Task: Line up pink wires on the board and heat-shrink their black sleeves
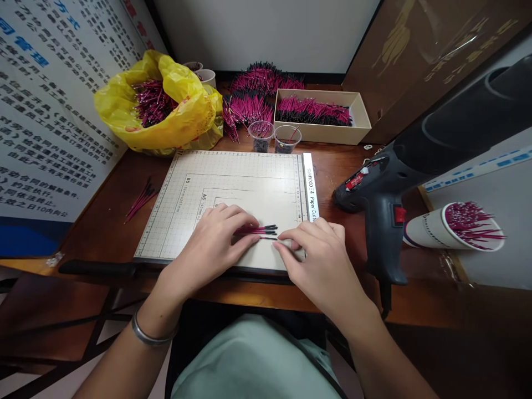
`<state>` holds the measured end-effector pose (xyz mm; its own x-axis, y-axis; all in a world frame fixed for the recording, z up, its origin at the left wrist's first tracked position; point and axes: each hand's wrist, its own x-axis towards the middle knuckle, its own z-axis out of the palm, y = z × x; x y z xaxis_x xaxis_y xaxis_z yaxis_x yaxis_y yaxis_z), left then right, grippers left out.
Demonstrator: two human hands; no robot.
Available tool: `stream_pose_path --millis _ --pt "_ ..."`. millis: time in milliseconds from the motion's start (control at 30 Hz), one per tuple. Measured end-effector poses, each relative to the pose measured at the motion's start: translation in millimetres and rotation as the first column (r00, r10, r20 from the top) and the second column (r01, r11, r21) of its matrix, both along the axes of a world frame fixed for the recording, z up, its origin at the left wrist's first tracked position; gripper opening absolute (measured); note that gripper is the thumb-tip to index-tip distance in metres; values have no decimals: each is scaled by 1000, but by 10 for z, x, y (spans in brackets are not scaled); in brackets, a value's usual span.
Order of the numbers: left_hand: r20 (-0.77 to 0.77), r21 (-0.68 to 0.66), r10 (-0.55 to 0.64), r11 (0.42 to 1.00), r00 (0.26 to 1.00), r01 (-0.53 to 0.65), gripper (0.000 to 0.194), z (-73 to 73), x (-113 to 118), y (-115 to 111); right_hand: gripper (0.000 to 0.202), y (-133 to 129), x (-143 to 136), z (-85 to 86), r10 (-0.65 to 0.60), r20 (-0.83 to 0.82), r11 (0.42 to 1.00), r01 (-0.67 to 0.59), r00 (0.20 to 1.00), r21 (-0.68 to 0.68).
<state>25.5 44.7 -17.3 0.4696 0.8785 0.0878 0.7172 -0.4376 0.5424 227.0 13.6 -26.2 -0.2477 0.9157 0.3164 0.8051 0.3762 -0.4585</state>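
Observation:
A small bundle of magenta wire pieces with black tips [261, 229] lies on the cream paper cutter board [233, 183]. My left hand [211, 244] rests flat on the board, its fingers pressing the left part of the bundle. My right hand [318, 252] lies beside it on the board's right edge. Its fingertips touch the board just below the black tips. Neither hand lifts anything.
A yellow bag [166, 105] of wires sits back left. A cardboard box [322, 116], loose wire heaps [257, 91] and two clear cups [274, 137] stand behind the board. A black heat gun [382, 194] and a paper cup of wires [453, 227] are to the right. Stray wires [141, 198] lie left.

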Motion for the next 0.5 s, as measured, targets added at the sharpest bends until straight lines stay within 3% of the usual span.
stream_pose_path --millis 500 --pt "-2 -52 -8 999 1000 8 9 11 9 76 9 -66 56 5 -36 -21 999 36 999 13"
